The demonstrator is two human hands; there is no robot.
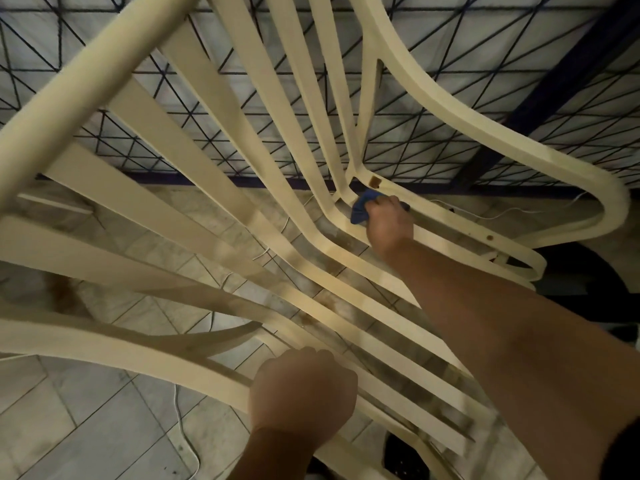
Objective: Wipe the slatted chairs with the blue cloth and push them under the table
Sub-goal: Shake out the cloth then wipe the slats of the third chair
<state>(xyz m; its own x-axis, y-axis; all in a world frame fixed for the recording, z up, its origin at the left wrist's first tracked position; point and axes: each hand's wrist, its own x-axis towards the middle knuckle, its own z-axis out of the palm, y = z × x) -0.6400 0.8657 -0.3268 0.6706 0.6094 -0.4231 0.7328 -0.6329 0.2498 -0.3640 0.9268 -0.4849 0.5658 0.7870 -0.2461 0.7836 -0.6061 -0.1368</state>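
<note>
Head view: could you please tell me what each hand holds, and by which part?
Right hand grips the cloth in a bunch, one end showing; left hand grips the chair by a near slat.

Slatted chair (86, 81) showing as cream moulded plastic, smooth and softly matt, brown stains dirtying some slats, blue cloth (362, 209) looking like soft crumpled fabric, floor tiles (104, 427) shining a little, pale and marbled, dark frame bar (540, 110) seeming to be painted metal

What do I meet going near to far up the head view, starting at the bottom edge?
Left hand gripping the chair → right hand → blue cloth → brown stain → criss-cross lined panel.
</note>
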